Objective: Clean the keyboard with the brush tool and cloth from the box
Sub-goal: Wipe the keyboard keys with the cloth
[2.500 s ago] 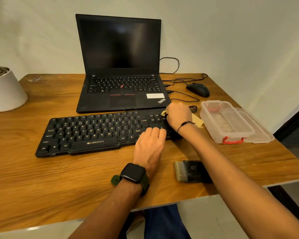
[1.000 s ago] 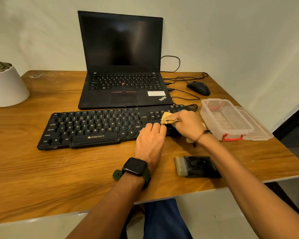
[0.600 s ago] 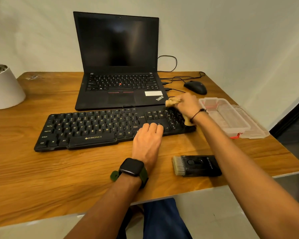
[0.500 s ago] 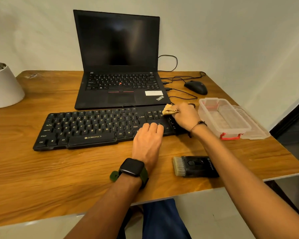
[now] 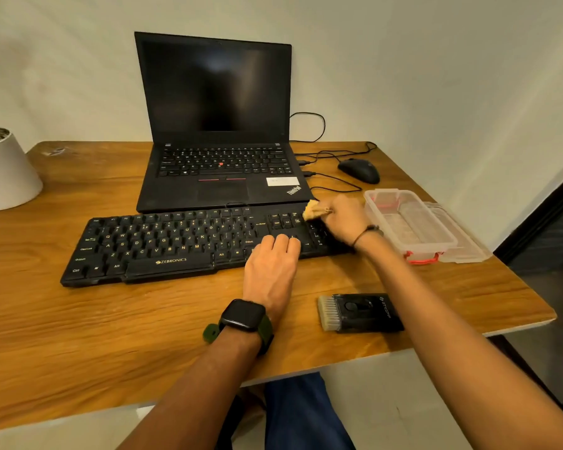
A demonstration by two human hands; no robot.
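Right hand [image 5: 342,219] pinches the bunched yellow cloth [image 5: 310,212] on the black corded keyboard's [image 5: 176,245] far-right keys, so keep your flat, fingers-together left hand [image 5: 272,264] bracing its front edge.

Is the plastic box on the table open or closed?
Open: the plastic box has no lid on; its lid lies beside it.

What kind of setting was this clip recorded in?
Probably a home or small office desk: a wooden table against a plain wall, with an open laptop, a wired mouse and an external keyboard being wiped.
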